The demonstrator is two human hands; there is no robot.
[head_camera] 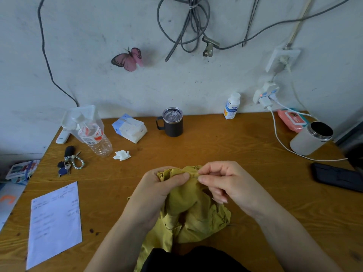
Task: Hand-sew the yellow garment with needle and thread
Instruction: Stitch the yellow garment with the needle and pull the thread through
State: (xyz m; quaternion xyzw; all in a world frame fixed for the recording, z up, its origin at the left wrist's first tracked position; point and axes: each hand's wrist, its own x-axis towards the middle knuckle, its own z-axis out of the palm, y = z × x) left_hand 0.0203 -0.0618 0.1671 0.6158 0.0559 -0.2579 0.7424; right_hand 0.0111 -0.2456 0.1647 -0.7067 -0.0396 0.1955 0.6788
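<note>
1. A person sits at a wooden bench (216,142), both bare forearms reaching in from the near edge.
2. The yellow garment (192,213) lies bunched at the near middle of the bench, between the two hands. Its lower part trails off the near edge toward the person's lap.
3. The left hand (157,185) holds up the top of the garment, its grip closed on the cloth with the thumb pressed flat along a raised fold.
4. The right hand (225,183) meets that same fold from the other side. Its grip is narrow, thumb and forefinger pinching the cloth's edge and the other fingers curled under.
5. Needle and thread are too fine to make out at the pinch.
6. Far left: a clear plastic bottle (94,138) leaning over, a bunch of keys (68,161), a crumpled tissue (121,155) and a printed sheet of paper (55,222).
7. At the back stands a dark lidded mug (172,122), with a tissue pack (129,127) to its left.
8. On the right sit a white canister (310,138) and a black phone (337,178), well apart from the garment.
</note>
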